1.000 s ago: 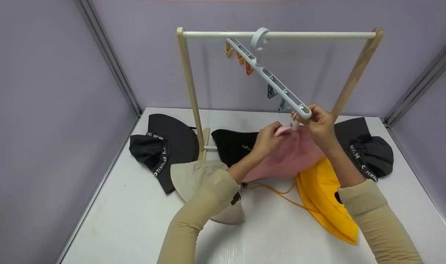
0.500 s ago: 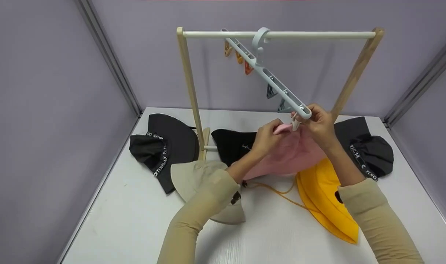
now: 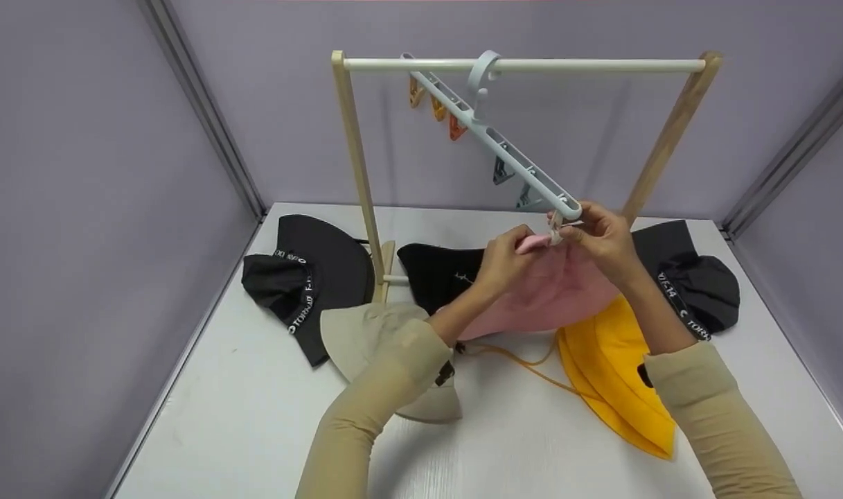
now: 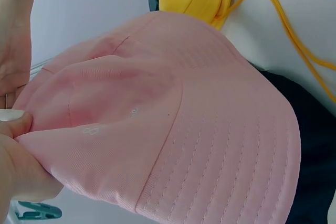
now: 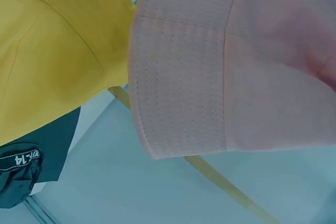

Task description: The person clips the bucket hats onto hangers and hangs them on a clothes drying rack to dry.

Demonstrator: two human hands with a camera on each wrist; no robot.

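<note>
My left hand [image 3: 508, 263] pinches the crown of a pink bucket hat [image 3: 546, 298], whose stitched brim hangs down toward the table. In the left wrist view, the thumb presses the gathered cloth of the pink hat [image 4: 121, 98] near a pale clip [image 4: 10, 115]. At the near end of a pale blue clip hanger [image 3: 511, 159], my right hand [image 3: 608, 246] pinches a white clip [image 3: 555, 230] right at the hat's crown. Only the pink hat [image 5: 178, 77] and its surroundings show in the right wrist view; the right hand is out of that frame.
The hanger hooks over the white rail [image 3: 601, 66] of a wooden stand. Orange clips [image 3: 435, 107] and dark clips [image 3: 502, 170] hang along it. Around lie a yellow hat [image 3: 615, 374], a beige hat [image 3: 366, 333], a black hat [image 3: 435, 270] and dark caps [image 3: 327, 270] at either side.
The hanger's far end has swung left and its hook has shifted slightly left. My right fingers have shifted slightly on the white clip. My left hand keeps its hold on the pink bucket hat.
</note>
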